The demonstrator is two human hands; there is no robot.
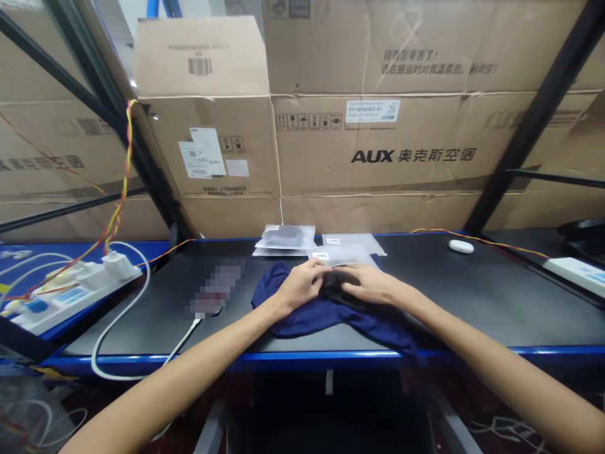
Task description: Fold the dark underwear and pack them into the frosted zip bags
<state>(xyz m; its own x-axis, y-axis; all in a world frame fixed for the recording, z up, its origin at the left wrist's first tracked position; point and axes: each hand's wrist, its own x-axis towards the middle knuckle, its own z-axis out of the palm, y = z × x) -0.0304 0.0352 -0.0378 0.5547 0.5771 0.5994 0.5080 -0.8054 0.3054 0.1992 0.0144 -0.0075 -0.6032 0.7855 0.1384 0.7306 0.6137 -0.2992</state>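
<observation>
A dark blue garment [307, 325] lies spread and crumpled on the table, one part reaching over the front edge. On top of it is a bunched piece of black cloth [334, 287]. My left hand [302, 284] pinches this cloth from the left, its thumb and fingers drawn together. From the right, my right hand [371, 284] grips the same cloth with bent fingers. Just behind my hands lies a frosted plastic packet [343, 255] with a small white label. The fingertips are partly hidden in the dark folds.
A stack of frosted packets [286, 238] and another packet [373, 243] lie at the back of the black tabletop [472, 296]. At left are a blurred-out phone [217, 290] with a white cable [101, 340] and a power strip [80, 290]. A white case [460, 246] sits right. Cardboard [331, 170] walls the back.
</observation>
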